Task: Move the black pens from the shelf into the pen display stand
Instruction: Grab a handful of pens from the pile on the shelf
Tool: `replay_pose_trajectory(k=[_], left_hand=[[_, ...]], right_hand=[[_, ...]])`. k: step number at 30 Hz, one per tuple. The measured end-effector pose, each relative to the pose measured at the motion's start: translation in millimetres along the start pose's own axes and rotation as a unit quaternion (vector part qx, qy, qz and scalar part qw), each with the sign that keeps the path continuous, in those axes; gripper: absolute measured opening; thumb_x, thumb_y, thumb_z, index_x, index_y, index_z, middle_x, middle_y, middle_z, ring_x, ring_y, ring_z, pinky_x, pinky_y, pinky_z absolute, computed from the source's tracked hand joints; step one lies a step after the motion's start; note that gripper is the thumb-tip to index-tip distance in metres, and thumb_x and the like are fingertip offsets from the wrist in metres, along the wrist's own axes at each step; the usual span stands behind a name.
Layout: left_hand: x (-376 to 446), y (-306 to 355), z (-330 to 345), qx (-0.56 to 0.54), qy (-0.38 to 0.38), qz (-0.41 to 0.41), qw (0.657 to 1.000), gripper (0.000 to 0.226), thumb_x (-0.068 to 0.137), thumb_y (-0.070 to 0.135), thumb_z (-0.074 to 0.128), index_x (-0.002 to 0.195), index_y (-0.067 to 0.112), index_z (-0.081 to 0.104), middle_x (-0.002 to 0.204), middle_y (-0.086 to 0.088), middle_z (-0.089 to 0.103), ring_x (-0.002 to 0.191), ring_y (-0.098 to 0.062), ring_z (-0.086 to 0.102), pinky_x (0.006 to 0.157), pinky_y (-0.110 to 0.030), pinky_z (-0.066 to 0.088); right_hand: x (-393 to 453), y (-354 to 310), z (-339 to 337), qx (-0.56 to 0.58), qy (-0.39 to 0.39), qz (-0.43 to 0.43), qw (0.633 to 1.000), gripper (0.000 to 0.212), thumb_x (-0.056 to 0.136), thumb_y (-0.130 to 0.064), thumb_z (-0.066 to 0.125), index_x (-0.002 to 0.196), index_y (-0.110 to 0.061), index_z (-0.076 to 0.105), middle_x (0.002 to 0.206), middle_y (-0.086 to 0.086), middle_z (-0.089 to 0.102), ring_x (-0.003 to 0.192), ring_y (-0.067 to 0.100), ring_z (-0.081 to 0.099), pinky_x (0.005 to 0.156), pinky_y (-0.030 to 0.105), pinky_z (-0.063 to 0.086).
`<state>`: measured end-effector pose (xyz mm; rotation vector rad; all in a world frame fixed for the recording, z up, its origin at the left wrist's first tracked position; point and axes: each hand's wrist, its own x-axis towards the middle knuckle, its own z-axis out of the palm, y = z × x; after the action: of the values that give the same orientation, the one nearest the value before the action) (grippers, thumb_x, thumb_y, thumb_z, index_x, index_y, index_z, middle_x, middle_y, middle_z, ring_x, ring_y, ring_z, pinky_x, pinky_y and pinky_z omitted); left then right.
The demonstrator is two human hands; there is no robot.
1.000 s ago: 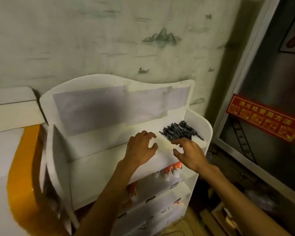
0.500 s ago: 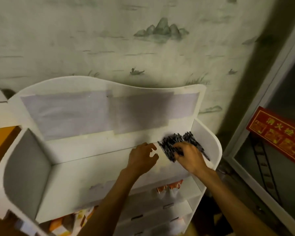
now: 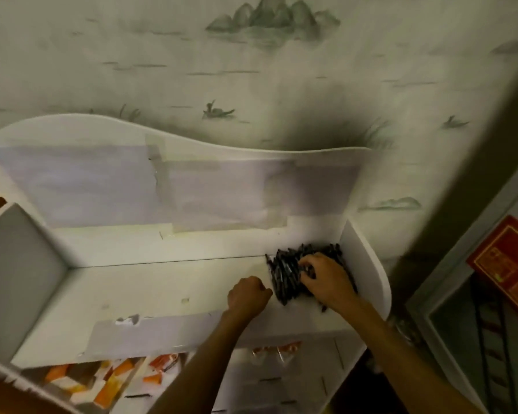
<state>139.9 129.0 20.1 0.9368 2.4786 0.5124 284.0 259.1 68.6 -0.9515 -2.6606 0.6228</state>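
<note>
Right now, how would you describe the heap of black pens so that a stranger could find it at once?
Find the white display stand against the painted wall. On its top shelf, go to the far right corner beside the curved side panel. The black pens lie there in one dark heap under the right hand, the only dark things on that pale shelf.

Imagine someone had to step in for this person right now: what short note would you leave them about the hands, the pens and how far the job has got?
Right hand: lies on the pile of black pens, fingers curled into it, gathering a bunch.
Left hand: fist-like, holding nothing visible, on the shelf just left of the pile.
Pens: all heaped in the shelf's right corner against the side wall.
Done: no pens visibly moved out.
Left: lift the pens and put them into the display slots below.
</note>
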Motion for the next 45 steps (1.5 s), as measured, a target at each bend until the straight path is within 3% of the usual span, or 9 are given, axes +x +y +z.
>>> replay_pose_trajectory(k=[4, 10, 18, 24, 29, 35, 38, 41, 45], left_hand=[[13.7, 11.1, 13.7, -0.027, 0.033, -0.034, 0.999, 0.046, 0.088, 0.061, 0.059, 0.091, 0.016, 0.069, 0.084, 0.001, 0.067, 0.077, -0.018, 0.064, 0.073, -0.031, 0.055], [32.8, 27.3, 20.1, -0.03, 0.032, -0.067, 0.997, 0.057, 0.075, 0.064, 0.065, 0.093, 0.01, 0.07, 0.088, -0.007, 0.069, 0.082, -0.024, 0.068, 0.064, -0.03, 0.049], [44.1, 30.9, 29.8, -0.047, 0.048, -0.092, 0.994, 0.057, 0.076, 0.064, 0.061, 0.095, 0.01, 0.069, 0.093, -0.007, 0.07, 0.084, -0.024, 0.067, 0.08, -0.038, 0.057], [52.6, 26.3, 23.9, -0.078, 0.014, -0.106, 0.991, 0.061, 0.069, 0.063, 0.074, 0.101, 0.012, 0.065, 0.095, -0.005, 0.069, 0.088, -0.023, 0.068, 0.083, -0.038, 0.059], [57.7, 27.6, 24.1, -0.011, 0.028, -0.122, 0.992, 0.069, 0.068, 0.071, 0.07, 0.111, 0.018, 0.06, 0.105, -0.002, 0.066, 0.097, -0.021, 0.063, 0.092, -0.04, 0.053], [60.2, 30.9, 25.8, 0.059, 0.051, -0.13, 0.988, 0.066, 0.071, 0.076, 0.061, 0.104, 0.018, 0.063, 0.093, 0.001, 0.062, 0.083, -0.018, 0.056, 0.075, -0.031, 0.045], [59.5, 20.6, 24.0, 0.075, 0.054, -0.117, 0.989, 0.049, 0.083, 0.061, 0.058, 0.104, 0.017, 0.065, 0.093, 0.0, 0.064, 0.083, -0.018, 0.06, 0.071, -0.029, 0.044], [56.9, 10.3, 26.2, 0.081, 0.065, -0.103, 0.989, 0.034, 0.093, 0.041, 0.053, 0.112, 0.015, 0.064, 0.107, -0.003, 0.066, 0.097, -0.021, 0.063, 0.074, -0.03, 0.045], [56.1, 13.0, 20.6, -0.05, 0.073, -0.101, 0.991, 0.033, 0.099, 0.032, 0.048, 0.123, 0.01, 0.045, 0.114, -0.013, 0.064, 0.102, -0.032, 0.063, 0.083, -0.037, 0.049]], right_hand=[[11.5, 15.5, 1.4, 0.005, 0.004, -0.014, 1.0, 0.025, 0.092, -0.022, 0.063, 0.117, -0.019, 0.066, 0.114, 0.003, 0.061, 0.098, 0.023, 0.061, 0.086, 0.035, 0.052], [21.0, 33.1, 0.8, 0.005, 0.008, -0.031, 0.999, 0.02, 0.092, -0.024, 0.062, 0.112, -0.022, 0.066, 0.107, -0.002, 0.06, 0.09, 0.018, 0.06, 0.077, 0.027, 0.05], [25.9, 46.8, 5.3, 0.016, 0.008, -0.042, 0.999, 0.024, 0.092, -0.021, 0.063, 0.116, -0.02, 0.066, 0.11, -0.001, 0.06, 0.093, 0.017, 0.06, 0.08, 0.026, 0.05], [26.2, 49.7, 5.7, 0.017, 0.004, -0.049, 0.999, 0.022, 0.093, -0.022, 0.062, 0.114, -0.021, 0.065, 0.11, -0.002, 0.061, 0.094, 0.017, 0.06, 0.082, 0.027, 0.051], [27.3, 47.1, 4.1, 0.02, 0.009, -0.052, 0.998, 0.023, 0.092, -0.022, 0.062, 0.115, -0.022, 0.065, 0.11, -0.002, 0.061, 0.093, 0.017, 0.061, 0.081, 0.028, 0.051], [31.5, 47.6, -1.1, 0.011, 0.023, -0.061, 0.998, 0.021, 0.093, -0.022, 0.063, 0.114, -0.02, 0.066, 0.109, 0.0, 0.062, 0.093, 0.018, 0.061, 0.082, 0.027, 0.051], [31.2, 48.3, -0.6, 0.008, 0.022, -0.062, 0.998, 0.021, 0.093, -0.023, 0.062, 0.114, -0.021, 0.066, 0.109, -0.001, 0.062, 0.092, 0.018, 0.061, 0.081, 0.028, 0.052], [30.3, 48.5, 2.4, 0.012, 0.02, -0.059, 0.998, 0.022, 0.093, -0.022, 0.062, 0.115, -0.021, 0.066, 0.109, -0.002, 0.062, 0.092, 0.017, 0.062, 0.078, 0.024, 0.049], [29.1, 47.3, 5.5, 0.022, 0.018, -0.057, 0.998, 0.023, 0.093, -0.022, 0.063, 0.116, -0.022, 0.066, 0.109, -0.004, 0.061, 0.09, 0.011, 0.059, 0.076, 0.017, 0.042]])
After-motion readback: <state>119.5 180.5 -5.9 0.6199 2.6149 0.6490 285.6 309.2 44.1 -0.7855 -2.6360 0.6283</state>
